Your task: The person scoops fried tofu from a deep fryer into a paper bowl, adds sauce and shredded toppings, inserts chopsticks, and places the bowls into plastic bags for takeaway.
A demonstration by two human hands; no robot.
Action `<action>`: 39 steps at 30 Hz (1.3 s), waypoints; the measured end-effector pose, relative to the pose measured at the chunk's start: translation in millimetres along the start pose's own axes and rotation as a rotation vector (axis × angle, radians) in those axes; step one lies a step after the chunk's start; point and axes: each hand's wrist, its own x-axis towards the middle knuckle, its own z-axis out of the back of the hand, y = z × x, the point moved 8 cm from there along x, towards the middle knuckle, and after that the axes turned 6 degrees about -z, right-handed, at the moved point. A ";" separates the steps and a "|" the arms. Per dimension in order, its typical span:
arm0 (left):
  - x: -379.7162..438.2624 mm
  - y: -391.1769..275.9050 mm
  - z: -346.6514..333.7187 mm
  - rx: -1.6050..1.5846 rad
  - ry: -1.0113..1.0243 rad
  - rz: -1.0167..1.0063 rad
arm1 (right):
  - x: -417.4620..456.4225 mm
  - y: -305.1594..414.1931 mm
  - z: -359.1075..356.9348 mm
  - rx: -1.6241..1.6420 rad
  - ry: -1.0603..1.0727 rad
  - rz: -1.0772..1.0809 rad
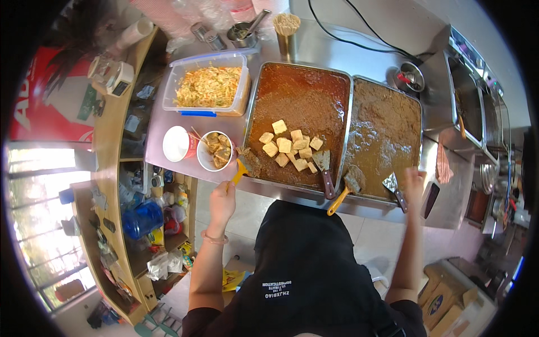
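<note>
My left hand (222, 199) grips the yellow handle of a brush (241, 169), its bristles at the near left corner of a metal tray of red-brown sauce (303, 92). Fried tofu-like cubes (285, 145) and a wooden-handled scraper (327, 179) lie in that tray. Left of the brush, a paper cup (214, 151) holds sauced cubes and thin sticks, beside an upright white-and-red cup (177, 143). My right hand (414, 179), blurred, is over the near right edge of a tray of brown paste (383, 109), by a small scraper (395, 189); whether it holds anything is unclear. A second yellow-handled brush (347, 189) rests there.
A plastic container of shredded vegetables (208, 86) stands at the back left. Behind the trays are a metal pot with a ladle (243, 36), a holder of sticks (286, 38) and black cables (358, 42). Fryer basins (465, 97) stand right, wooden shelves (130, 168) left.
</note>
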 end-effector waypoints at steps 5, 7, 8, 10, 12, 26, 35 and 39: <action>22.1 21.5 -23.1 -0.039 0.170 -0.038 | -161.7 150.8 -125.4 -0.489 0.160 0.517; 31.3 18.8 -30.0 -0.056 0.215 -0.104 | -164.5 145.3 -148.6 -0.585 0.194 0.459; 35.8 19.6 -33.7 -0.069 0.228 -0.144 | -160.2 138.5 -156.4 -0.592 0.194 0.439; 37.7 25.0 -35.5 -0.111 0.242 -0.165 | -151.7 144.1 -143.9 -0.455 0.154 0.404; 40.4 31.1 -32.8 -0.172 0.241 -0.145 | -132.3 131.6 -112.5 -0.291 0.079 0.262; 48.0 26.6 -13.7 -0.136 0.213 -0.156 | -70.3 75.8 -144.9 0.619 0.297 -0.211; 56.6 19.3 -56.5 -0.195 0.382 -0.181 | -85.3 98.9 -188.7 0.738 0.590 -0.311; 46.6 16.4 -55.1 -0.348 0.386 -0.095 | -91.7 123.6 -161.3 0.759 0.539 -0.258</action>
